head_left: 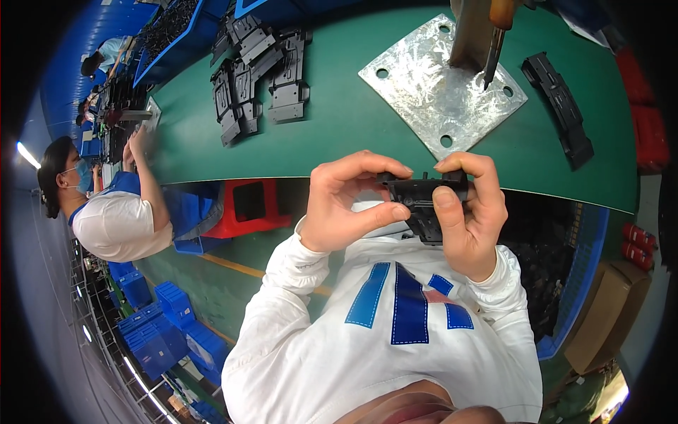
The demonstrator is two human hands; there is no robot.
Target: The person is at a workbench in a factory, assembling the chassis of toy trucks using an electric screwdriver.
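Note:
A black moulded plastic part is held between my two hands just off the near edge of the bench. My left hand closes on its left end, with the thumb below and the forefinger on top. The right hand grips the other end, thumb pressed against the face toward me. Beyond them, a square metal plate with corner holes carries an upright post. A tool with an orange handle hangs beside that post, its thin tip pointing down at the plate.
Several similar black parts are piled at the left of the green bench, and another long black part lies at the right. Blue bins stand behind the pile and by my right side. A co-worker works at the left near a red stool.

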